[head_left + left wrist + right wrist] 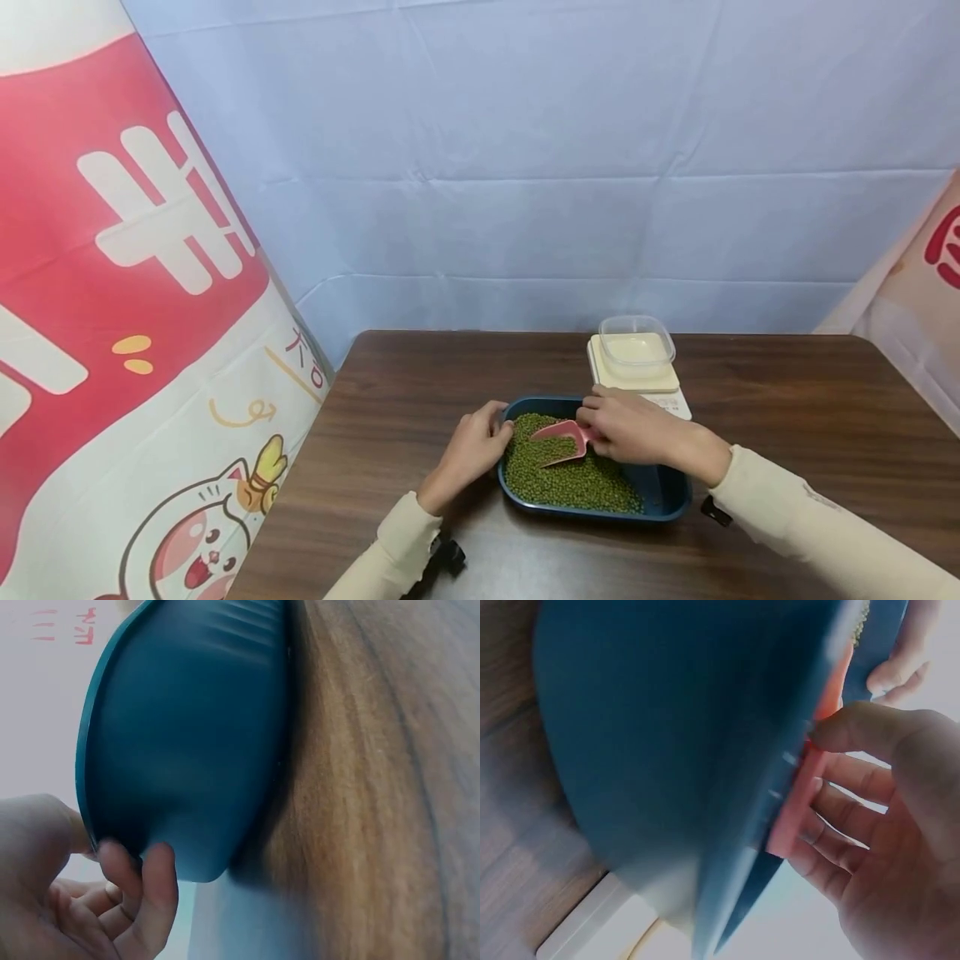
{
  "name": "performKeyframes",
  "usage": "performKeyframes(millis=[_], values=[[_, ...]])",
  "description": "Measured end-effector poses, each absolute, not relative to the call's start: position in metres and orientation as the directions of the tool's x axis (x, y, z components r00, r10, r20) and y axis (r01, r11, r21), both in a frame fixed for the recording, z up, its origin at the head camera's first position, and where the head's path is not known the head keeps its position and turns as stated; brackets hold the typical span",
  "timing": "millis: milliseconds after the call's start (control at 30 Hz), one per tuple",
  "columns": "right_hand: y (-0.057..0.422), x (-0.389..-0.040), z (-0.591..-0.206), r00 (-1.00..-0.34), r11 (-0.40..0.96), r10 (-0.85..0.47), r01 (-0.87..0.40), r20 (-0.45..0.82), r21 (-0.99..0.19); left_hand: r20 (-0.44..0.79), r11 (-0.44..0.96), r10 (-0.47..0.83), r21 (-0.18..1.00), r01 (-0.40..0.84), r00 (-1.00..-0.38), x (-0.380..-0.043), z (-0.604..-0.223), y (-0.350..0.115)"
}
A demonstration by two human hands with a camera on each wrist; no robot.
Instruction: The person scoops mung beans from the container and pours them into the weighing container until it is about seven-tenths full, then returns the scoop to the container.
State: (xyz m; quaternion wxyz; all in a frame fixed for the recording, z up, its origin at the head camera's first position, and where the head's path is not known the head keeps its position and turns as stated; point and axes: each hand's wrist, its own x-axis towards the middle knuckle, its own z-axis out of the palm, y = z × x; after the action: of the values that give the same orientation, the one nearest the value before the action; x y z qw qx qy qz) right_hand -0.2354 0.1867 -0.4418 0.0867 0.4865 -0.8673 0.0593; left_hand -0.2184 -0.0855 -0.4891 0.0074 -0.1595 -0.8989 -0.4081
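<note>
A blue rectangular basin [657, 483] on the table holds a heap of mung beans [585, 493], piled toward its left side. My right hand [633, 427] grips the handle of a pink scoop [564, 427], whose blade lies among the beans with some on it. The right wrist view shows the thumb and fingers around the scoop's handle [796, 802], close beside the basin's rim. At the basin's left end, my left hand [472, 446] holds the rim. In the left wrist view, its fingers [159, 889] are bent against the outside of the basin wall [180, 727].
Behind the basin stands a white kitchen scale [678, 405] with a clear plastic container [637, 348] on top. The brown wooden table [420, 375] runs back to a pale cloth backdrop [480, 225]. A printed banner [135, 250] hangs on the left.
</note>
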Motion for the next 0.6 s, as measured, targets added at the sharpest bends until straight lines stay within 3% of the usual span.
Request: performKeyframes(millis=[233, 600], values=[[0.2, -0.221, -0.43, -0.635, 0.624, -0.756, -0.772, 0.157, -0.121, 0.02, 0.532, 0.312, 0.825, 0.192, -0.95, -0.213, -0.492, -0.089], [0.234, -0.204, -0.417, -0.716, 0.713, -0.69, -0.697, 0.106, -0.076, 0.015, 0.379, 0.33, 0.914, 0.147, -0.944, -0.212, -0.495, -0.092]])
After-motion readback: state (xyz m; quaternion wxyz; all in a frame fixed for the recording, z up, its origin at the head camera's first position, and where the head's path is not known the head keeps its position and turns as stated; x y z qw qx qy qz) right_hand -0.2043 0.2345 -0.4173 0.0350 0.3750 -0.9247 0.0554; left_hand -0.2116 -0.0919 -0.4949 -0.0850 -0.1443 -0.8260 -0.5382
